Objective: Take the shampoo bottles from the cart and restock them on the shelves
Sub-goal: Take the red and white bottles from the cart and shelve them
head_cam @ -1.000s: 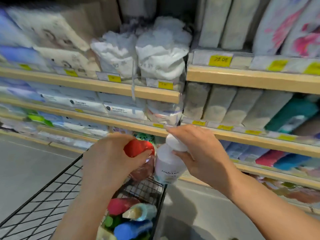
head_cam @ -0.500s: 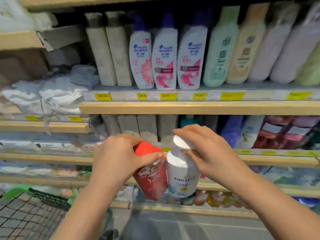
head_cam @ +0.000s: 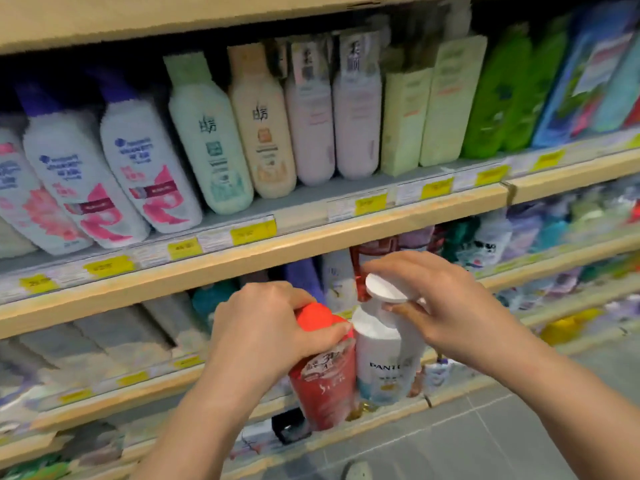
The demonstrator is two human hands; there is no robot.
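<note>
My left hand (head_cam: 263, 334) grips a red shampoo bottle (head_cam: 325, 389) by its red cap, the bottle hanging upright below. Right beside it, touching, my right hand (head_cam: 446, 306) holds a white Pantene bottle (head_cam: 384, 365) by its white flip cap. Both bottles hang in front of the second shelf (head_cam: 242, 268), below the wooden edge of the upper shelf. The cart is out of view.
The upper shelf holds a row of shampoo bottles: white ones with pink swirls (head_cam: 145, 174), a mint one (head_cam: 211, 140), a cream one (head_cam: 263, 126), pale boxes (head_cam: 429, 109) and green bottles (head_cam: 498, 98). Lower shelves (head_cam: 114, 403) are packed with blurred products. Grey tiled floor (head_cam: 485, 438) lies below right.
The view has swung up and right from the cart to the shampoo shelves. Both hands have carried the two bottles along, held side by side, closer to the shelves.
</note>
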